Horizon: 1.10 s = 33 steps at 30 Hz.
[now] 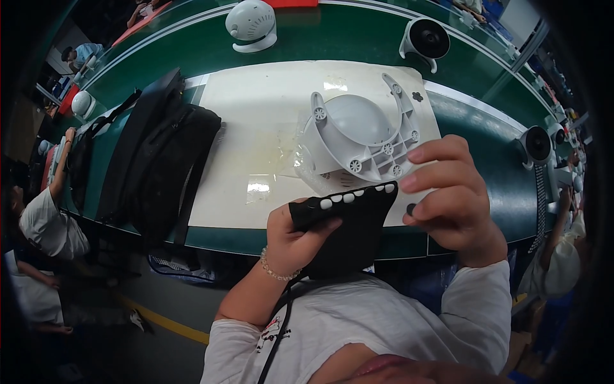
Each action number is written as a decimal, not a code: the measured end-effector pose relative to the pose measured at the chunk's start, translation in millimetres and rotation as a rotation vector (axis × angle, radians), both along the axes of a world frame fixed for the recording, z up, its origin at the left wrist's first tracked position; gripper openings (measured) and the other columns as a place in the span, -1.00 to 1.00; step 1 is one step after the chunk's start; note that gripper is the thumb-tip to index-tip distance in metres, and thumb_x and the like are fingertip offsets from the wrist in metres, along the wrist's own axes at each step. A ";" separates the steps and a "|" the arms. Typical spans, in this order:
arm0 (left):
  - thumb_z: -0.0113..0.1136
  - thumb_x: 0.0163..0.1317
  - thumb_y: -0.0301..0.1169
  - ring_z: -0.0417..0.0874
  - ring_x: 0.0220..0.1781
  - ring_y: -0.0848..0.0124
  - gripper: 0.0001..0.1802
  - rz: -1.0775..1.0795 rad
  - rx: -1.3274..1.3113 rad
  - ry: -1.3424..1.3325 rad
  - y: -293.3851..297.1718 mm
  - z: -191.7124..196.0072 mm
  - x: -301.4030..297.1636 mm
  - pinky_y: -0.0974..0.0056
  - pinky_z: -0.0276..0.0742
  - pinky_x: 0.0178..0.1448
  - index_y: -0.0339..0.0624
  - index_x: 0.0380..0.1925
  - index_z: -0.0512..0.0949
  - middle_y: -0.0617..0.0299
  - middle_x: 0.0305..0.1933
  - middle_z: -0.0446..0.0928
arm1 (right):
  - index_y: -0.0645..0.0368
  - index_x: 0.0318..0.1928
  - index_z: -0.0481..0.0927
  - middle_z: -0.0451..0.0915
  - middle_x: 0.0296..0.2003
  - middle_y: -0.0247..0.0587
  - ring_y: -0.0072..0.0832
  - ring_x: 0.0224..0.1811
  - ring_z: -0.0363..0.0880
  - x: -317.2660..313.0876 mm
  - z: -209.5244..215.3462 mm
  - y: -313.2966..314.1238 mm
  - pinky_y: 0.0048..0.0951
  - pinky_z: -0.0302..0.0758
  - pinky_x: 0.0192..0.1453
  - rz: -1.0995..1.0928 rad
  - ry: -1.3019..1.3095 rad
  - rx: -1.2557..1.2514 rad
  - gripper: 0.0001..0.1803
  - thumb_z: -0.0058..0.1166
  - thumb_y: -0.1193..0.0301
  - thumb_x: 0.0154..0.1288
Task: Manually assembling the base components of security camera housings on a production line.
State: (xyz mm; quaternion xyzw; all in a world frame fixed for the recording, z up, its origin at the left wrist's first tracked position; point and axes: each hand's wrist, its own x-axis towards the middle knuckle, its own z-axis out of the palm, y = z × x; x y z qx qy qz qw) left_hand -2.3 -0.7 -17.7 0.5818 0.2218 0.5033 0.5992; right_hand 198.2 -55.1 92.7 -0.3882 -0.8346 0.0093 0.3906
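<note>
My left hand (297, 246) grips a black sheet (348, 240) by its left side. Along the sheet's upper edge runs a row of small white rounded pieces (348, 198). My right hand (451, 195) is beside the sheet's right corner, fingers bent. A small dark round pad (410, 208) is pinched at its fingertips. Just beyond both hands lies a white rounded appliance (358, 121), its curved stand (371, 168) turned up. Several round ribbed sockets show on the stand. Clear plastic wrap (300, 153) lies at the appliance's left side.
A pale board (236, 128) with tape strips covers the green bench. Black bags (169, 153) lie at left. White appliances (252, 25) stand at the back, including a black-fronted one (427, 40). A small dark flower-shaped piece (417, 96) lies on the board. Other people work at both sides.
</note>
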 end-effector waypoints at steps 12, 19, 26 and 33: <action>0.27 -0.09 -0.57 0.41 -0.65 0.46 -0.89 0.016 0.196 0.181 3.2 2.9 0.7 0.41 0.28 -0.54 -0.24 -0.58 0.49 0.24 -0.66 0.43 | 0.06 -0.20 0.44 0.51 -0.35 -0.35 -0.36 -0.25 0.47 -11.7 -14.2 -4.9 -0.37 0.22 -0.14 0.044 -0.029 0.000 -0.55 0.17 0.66 -0.21; 0.27 -0.17 -0.56 0.48 -0.59 0.25 -0.81 0.016 0.505 0.226 7.6 2.1 5.8 0.29 0.33 -0.50 -0.22 -0.49 0.49 0.18 -0.61 0.44 | 0.05 0.05 0.12 0.40 -0.14 -0.03 -0.36 -0.22 0.47 -37.3 -27.5 11.7 -0.45 0.43 -0.20 0.196 0.272 -0.265 -0.36 0.03 0.76 -0.02; 0.24 -0.31 -0.59 0.47 -0.55 0.24 -0.66 0.088 0.718 0.225 7.8 -0.8 8.2 0.26 0.33 -0.47 -0.22 -0.39 0.50 0.20 -0.57 0.44 | 0.11 0.05 0.29 0.42 -0.13 -0.18 -0.30 -0.10 0.43 -34.8 -26.8 4.1 -0.38 0.28 -0.09 0.191 0.307 -0.264 -0.37 0.03 0.74 -0.13; 0.26 -0.27 -0.58 0.51 -0.50 0.23 -0.67 0.093 0.680 0.262 6.2 3.8 5.9 0.28 0.37 -0.42 -0.20 -0.37 0.52 0.19 -0.52 0.49 | 0.11 -0.01 0.36 0.41 -0.19 -0.18 -0.36 -0.21 0.44 -17.2 -17.8 -3.0 -0.43 0.35 -0.20 0.221 0.232 -0.129 -0.42 0.02 0.77 -0.14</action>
